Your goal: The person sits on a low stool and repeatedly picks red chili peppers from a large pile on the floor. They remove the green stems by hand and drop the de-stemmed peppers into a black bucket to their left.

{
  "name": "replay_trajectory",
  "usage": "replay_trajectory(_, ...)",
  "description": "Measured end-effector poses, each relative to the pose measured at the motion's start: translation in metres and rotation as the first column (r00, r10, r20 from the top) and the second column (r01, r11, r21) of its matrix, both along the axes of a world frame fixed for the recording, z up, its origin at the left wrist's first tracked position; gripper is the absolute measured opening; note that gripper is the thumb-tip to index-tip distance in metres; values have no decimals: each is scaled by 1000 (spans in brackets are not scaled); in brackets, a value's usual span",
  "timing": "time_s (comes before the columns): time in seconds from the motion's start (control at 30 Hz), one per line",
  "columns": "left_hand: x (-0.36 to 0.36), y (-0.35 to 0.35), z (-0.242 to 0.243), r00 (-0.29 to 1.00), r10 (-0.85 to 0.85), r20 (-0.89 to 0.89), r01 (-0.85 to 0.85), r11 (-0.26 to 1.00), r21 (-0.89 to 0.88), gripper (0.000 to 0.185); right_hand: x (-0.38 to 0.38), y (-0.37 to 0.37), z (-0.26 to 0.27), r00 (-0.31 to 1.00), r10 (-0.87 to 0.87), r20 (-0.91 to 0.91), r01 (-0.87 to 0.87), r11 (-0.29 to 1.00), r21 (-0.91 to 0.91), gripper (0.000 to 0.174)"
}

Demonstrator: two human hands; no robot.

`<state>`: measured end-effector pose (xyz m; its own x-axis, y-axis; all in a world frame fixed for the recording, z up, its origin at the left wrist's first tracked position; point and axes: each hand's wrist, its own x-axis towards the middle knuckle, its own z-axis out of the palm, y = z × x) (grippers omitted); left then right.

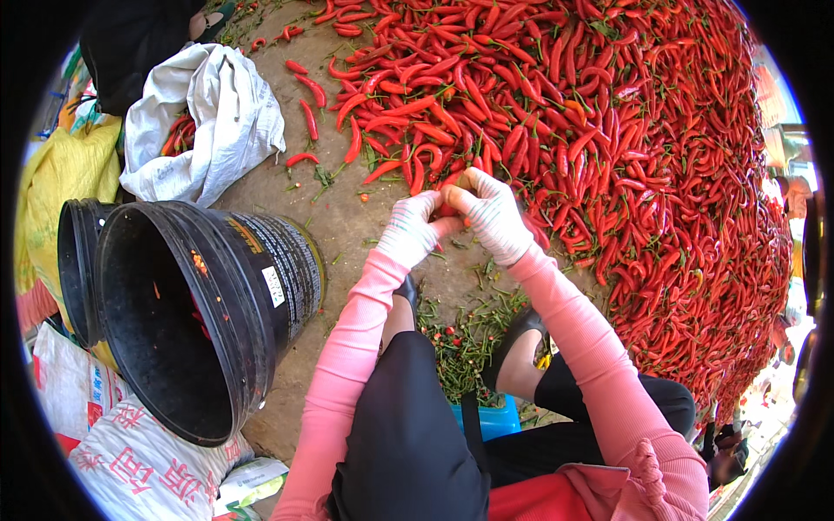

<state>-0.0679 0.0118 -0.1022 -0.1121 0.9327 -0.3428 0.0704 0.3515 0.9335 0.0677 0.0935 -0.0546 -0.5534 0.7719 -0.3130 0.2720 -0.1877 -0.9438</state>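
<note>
My left hand (413, 226) and my right hand (487, 210) meet at the near edge of a large heap of red chili peppers (586, 150). Both wear striped white gloves that leave the fingertips bare. Pinched between the two hands is a red chili pepper (447, 210), mostly hidden by the fingers. Below them, between my feet, lies a pile of green pepper stems (472, 345) with a few red bits among them.
To the left a large black bucket (287, 260) lies tipped, its mouth facing left, beside a second black bucket (73, 273). A white woven sack (234, 117) holds some peppers. Printed sacks (150, 456) lie lower left. A blue plastic stool (502, 417) shows beneath me.
</note>
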Motion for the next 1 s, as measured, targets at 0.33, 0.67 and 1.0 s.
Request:
replay_trajectory(0.33, -23, -61, -75, 547, 562, 620, -446, 823, -353, 24, 39, -23, -66, 441, 234, 866, -874, 332, 355, 28)
replay_trajectory(0.67, -8, -47, -62, 797, 498, 341, -442, 867, -231, 46, -18, 19, -52, 877, 205, 434, -462, 609, 645, 14)
replay_trajectory(1.0, -3, -52, -45, 863, 360, 354, -358, 931, -75, 28, 44, -25, -23, 897, -216, -386, -95, 759, -645, 28)
